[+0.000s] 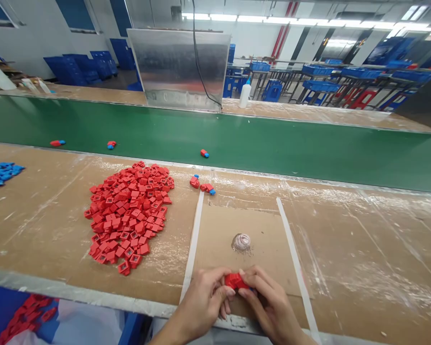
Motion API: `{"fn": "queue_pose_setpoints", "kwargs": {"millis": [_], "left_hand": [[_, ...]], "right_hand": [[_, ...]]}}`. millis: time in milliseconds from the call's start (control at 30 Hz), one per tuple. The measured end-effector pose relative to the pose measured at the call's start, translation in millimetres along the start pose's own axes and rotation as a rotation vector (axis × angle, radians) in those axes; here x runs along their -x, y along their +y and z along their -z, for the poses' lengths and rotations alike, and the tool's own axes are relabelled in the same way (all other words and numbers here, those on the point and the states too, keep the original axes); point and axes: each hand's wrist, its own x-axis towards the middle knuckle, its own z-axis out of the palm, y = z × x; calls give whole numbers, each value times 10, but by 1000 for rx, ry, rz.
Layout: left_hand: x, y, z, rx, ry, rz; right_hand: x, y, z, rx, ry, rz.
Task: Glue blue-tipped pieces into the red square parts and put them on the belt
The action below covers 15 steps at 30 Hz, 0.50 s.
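Note:
My left hand (pixel 204 299) and my right hand (pixel 267 299) meet at the near edge of the bench, both closed around one small red plastic part (pixel 234 281). The fingertips of each hand pinch it from either side. They hover over a cardboard pad (pixel 219 235) taped to the bench, which has a whitish blob of glue (pixel 241 242) just beyond the hands. A large heap of red plastic parts (pixel 129 215) lies to the left of the pad.
A green conveyor belt (pixel 273 148) runs across behind the bench with three red-and-blue assembled pieces (pixel 204 153) on it. Two more assembled pieces (pixel 201 184) lie at the bench's far edge. Blue parts (pixel 0 173) sit at far left; a white glue bottle (pixel 244 93) and metal panel (pixel 179 69) stand beyond.

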Motion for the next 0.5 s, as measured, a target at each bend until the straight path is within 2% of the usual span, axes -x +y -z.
{"fn": "queue_pose_setpoints", "kwargs": {"millis": [233, 500], "left_hand": [[-40, 58, 8, -26, -7, -22], [-35, 54, -27, -12, 4, -27]], "right_hand": [[-54, 13, 116, -21, -77, 12], [-47, -7, 80, 51, -47, -36]]}}
